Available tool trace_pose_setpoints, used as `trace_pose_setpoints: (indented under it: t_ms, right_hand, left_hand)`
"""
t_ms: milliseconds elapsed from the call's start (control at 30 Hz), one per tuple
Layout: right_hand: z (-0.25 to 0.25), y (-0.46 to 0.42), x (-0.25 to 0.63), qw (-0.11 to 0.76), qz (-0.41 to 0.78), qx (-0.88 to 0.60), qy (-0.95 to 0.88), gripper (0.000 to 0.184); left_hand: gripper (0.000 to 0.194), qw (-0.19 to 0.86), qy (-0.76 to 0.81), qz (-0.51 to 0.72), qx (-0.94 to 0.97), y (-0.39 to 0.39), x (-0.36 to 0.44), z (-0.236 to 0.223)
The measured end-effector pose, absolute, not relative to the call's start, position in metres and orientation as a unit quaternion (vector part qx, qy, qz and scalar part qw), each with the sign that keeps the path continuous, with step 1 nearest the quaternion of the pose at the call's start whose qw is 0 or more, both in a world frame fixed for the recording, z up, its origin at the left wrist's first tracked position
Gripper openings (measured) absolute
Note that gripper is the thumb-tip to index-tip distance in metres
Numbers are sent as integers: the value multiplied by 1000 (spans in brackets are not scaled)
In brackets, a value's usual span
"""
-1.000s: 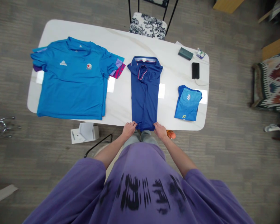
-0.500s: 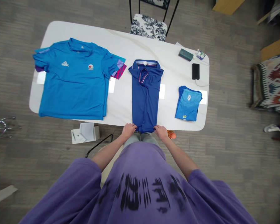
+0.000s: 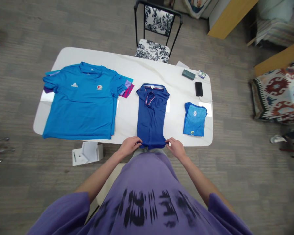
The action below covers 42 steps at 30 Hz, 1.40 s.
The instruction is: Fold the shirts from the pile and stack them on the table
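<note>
A dark blue polo shirt (image 3: 150,119) lies lengthwise on the white table, its sides folded inward and its striped collar toward the far side. Its hem hangs at the near table edge, close to my body. My left hand (image 3: 131,145) pinches the hem's left corner. At the right corner, my right hand (image 3: 175,147) has thumb and fingers closed on the same hem. Left of the polo, bright blue T-shirts (image 3: 80,104) are spread in a flat pile, with purple and pink sleeves poking out beneath. On the right rests a small folded blue shirt (image 3: 194,120).
The white table (image 3: 127,65) has a phone (image 3: 199,88) on a cable and a dark green case (image 3: 188,74) at its far right. Beyond it stands a patterned chair (image 3: 152,50). A white box (image 3: 87,153) is on the floor near the left front edge.
The camera view has tilted, so the table appears lower. Both hands still grip the polo's hem corners, with the wrists and elbows set a little wider.
</note>
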State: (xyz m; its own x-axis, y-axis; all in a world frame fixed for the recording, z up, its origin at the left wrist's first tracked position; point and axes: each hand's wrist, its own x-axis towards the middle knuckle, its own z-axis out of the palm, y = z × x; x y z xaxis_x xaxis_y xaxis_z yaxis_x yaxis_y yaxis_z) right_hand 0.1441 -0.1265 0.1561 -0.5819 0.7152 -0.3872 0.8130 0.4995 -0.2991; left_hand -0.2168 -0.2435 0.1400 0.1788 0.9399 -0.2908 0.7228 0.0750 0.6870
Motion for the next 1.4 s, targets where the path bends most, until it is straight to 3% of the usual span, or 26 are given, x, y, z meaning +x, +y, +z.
trace_pose_setpoints:
  t_ms: [133,267,400,533,667,767,933,1133,1400]
  right_hand:
    - [175,-25,112,28,-233,445,864,21]
    - [165,120,68,-11,-244,433,868,19]
    - [114,272,15,-6,-229,436,870,21]
    - [47,366,-27,9,-193,490,850,38]
    - [7,370,-45,9,-201,467,861,41]
    - [-3,346,-50,-11,-217,426,878,41]
    - [-17,337,-52,32,-254,406,877,37]
    - [-29,367,-54,-92,-240,416,872,73]
    - [-65,345,-54,-1,-243,383,891,85]
  left_hand:
    - [24,372,639,192,645,-149,-254,156]
    - [23,367,658,218,620,-7,-293,140]
    - [23,361,707,217,569,146,-327,90]
    - [24,245,814,208,485,238,-333,27]
    - [24,242,776,168,558,244,-308,-12]
    - [37,249,711,143,642,228,-291,-22]
    - [59,260,692,137,659,236,-294,-29]
    - [83,220,747,146,610,268,-296,-22]
    - [88,247,692,133,665,251,-271,-48]
